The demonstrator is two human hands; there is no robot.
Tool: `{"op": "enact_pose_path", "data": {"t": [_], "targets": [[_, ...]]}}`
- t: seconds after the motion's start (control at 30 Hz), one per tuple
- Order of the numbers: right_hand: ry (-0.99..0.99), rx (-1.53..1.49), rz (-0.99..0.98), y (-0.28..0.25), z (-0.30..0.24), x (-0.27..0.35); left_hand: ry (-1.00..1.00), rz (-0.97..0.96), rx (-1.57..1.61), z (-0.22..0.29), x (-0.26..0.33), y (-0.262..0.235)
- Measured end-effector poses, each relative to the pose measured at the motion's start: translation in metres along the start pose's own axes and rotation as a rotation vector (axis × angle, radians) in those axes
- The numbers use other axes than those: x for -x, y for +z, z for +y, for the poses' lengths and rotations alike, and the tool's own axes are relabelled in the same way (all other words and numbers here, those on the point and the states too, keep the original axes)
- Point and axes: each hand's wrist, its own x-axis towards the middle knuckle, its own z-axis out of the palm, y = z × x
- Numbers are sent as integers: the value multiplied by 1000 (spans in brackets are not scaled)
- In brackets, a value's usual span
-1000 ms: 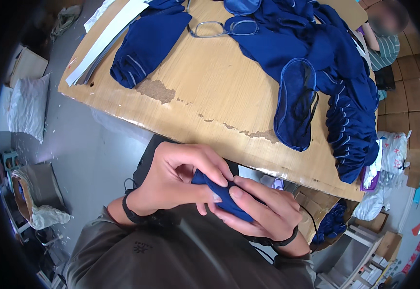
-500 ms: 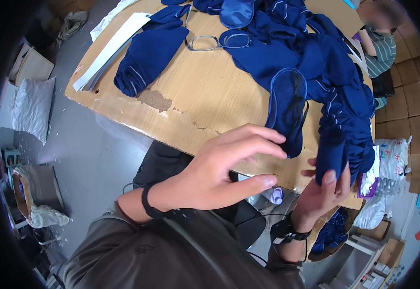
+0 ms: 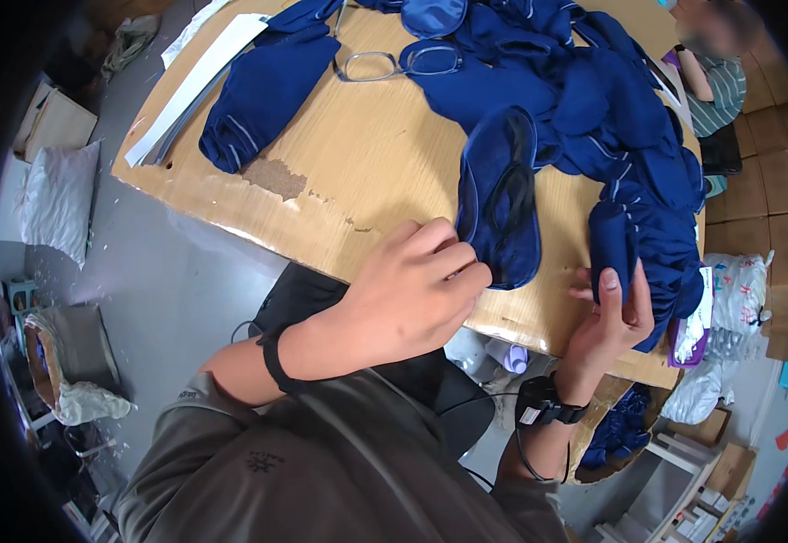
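A navy sleep mask (image 3: 530, 136) with a black elastic strap lies lengthwise near the table's front edge. My left hand (image 3: 417, 294) has its fingers closed at the mask's lower left edge, pinching it; the fingertips are partly hidden. In my right hand (image 3: 613, 312) is a rolled navy cloth piece (image 3: 608, 240), held upright between thumb and fingers. Right beside that roll, a heap of navy masks (image 3: 584, 100) with pale piping stretches across the table's right and far side.
Clear-framed glasses (image 3: 371, 66) rest on the wooden table (image 3: 358, 136). Left of them are a folded navy bundle (image 3: 263, 100) and white paper strips (image 3: 199, 86). A carton of navy cloth (image 3: 625, 430) stands below right. Another person (image 3: 715, 90) sits at the far right.
My left hand has closed its fingers on the mask, which has shifted left and turned a little. The right hand still holds the roll, slightly higher in view.
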Motion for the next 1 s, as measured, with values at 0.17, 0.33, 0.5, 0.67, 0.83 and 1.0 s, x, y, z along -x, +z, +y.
{"op": "enact_pose_path", "data": {"t": [0.17, 0.33, 0.5, 0.67, 0.83, 1.0], "targets": [[-18, -8, 19, 3, 1, 1, -23, -40, -4, 17, -3, 2], [-19, 0, 41, 4, 2, 1, -96, 70, 49, 13, -15, 10], [-3, 9, 44, 7, -3, 0, 51, 145, -4, -6, -26, -9], [23, 38, -5, 6, -4, 4, 166, 382, -25, -29, -28, -40], [144, 114, -220, 4, -4, 4, 153, 373, -113, -39, 1, -66], [88, 96, -234, 3, 5, 4, 98, 209, -238, -44, 22, -82]]}}
